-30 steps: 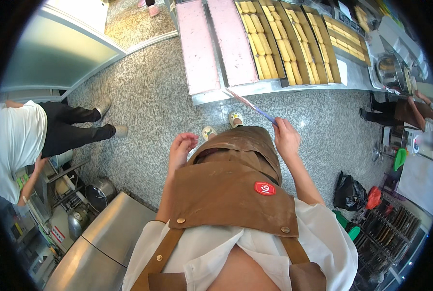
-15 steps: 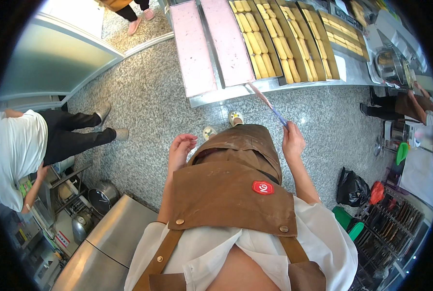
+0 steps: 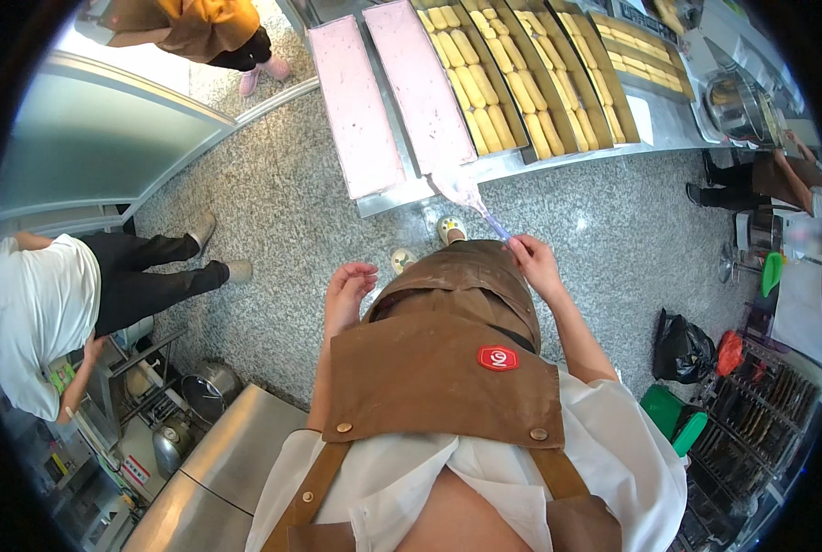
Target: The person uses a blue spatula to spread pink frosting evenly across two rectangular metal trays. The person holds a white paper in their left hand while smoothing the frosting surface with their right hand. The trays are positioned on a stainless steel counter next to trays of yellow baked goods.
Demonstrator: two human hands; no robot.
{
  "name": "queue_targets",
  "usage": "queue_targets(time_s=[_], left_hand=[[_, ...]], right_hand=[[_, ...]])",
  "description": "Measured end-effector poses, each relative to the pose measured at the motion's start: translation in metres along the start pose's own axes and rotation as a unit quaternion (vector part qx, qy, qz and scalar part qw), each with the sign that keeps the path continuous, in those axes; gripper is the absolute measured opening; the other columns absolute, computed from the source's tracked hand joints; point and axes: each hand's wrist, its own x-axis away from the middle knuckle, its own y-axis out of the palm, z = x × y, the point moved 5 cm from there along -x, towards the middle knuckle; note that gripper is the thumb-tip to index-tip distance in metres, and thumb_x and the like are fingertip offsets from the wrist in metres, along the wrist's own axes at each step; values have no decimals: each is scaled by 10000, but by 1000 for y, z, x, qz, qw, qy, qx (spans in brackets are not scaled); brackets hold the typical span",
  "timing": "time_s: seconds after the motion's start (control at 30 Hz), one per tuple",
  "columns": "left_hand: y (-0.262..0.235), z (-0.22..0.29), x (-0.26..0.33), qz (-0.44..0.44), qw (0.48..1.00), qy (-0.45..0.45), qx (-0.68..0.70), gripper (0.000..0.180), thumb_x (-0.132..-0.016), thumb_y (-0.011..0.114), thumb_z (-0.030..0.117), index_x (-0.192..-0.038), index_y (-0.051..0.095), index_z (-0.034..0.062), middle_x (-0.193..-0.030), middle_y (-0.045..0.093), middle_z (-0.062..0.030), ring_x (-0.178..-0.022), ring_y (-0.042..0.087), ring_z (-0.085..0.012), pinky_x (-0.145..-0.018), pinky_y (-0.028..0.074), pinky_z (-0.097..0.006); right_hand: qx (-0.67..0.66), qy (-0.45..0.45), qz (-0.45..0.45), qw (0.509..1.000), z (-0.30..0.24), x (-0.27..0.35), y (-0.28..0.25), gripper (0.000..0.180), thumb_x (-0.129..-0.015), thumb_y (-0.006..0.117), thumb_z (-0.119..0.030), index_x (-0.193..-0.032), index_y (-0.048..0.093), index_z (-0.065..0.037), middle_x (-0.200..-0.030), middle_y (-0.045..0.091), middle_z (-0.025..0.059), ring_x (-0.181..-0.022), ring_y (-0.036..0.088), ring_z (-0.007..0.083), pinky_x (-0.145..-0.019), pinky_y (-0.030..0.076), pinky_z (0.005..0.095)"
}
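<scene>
Above speckled granite floor, right hand pinching thin clear-bladed spatula, left hand empty, loosely curled

I hold a long flat spatula in my right hand, pinching the end of its thin bluish handle between my fingertips. The pale, translucent blade points up and away from me, and its wide tip overlaps the near edge of the right-hand pink tray. My left hand is empty, its fingers loosely curled, beside my apron.
</scene>
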Motion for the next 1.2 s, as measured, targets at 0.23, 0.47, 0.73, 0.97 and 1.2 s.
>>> queue_targets(time_s=[0.23,0.47,0.73,0.97,1.2], left_hand=[[-8,-19,-8,-5,1000,-4,15,209,-831,467,19,-999,589,0,-1013,634,-96,-896,587,-145,-828,478,-277],[3,-17,-15,-15,1000,18,-5,208,-845,458,33,-1002,591,4,-1007,643,-91,-883,585,-137,-807,485,-263],[13,-11,-8,64,995,58,50,198,-864,453,37,-1004,591,11,-1015,634,-83,-908,581,-139,-835,479,-276],[70,-15,-9,157,979,69,113,204,-866,456,32,-1032,571,1,-1028,632,-95,-919,587,-147,-834,475,-269],[132,-19,-10,232,961,51,143,189,-886,462,23,-1038,569,-6,-1022,626,-91,-913,578,-138,-830,466,-260]], right_hand=[[38,-7,71,997,0,34,-56,251,-947,554,-241,-881,660,-23,-589,498,-20,-545,438,56,-499,358,237],[53,-48,69,995,-44,-4,-96,234,-950,549,-226,-907,672,-31,-597,500,-31,-550,430,44,-493,339,226],[191,-141,-5,971,-128,-102,-119,268,-922,604,-247,-914,656,15,-614,465,-35,-573,397,49,-507,320,228],[222,-191,-99,951,-165,-184,-119,262,-912,622,-255,-926,657,4,-620,433,-30,-582,356,69,-508,309,255],[304,-234,-163,909,-203,-233,-129,257,-905,631,-273,-927,654,-18,-600,474,-6,-564,398,77,-507,328,259]])
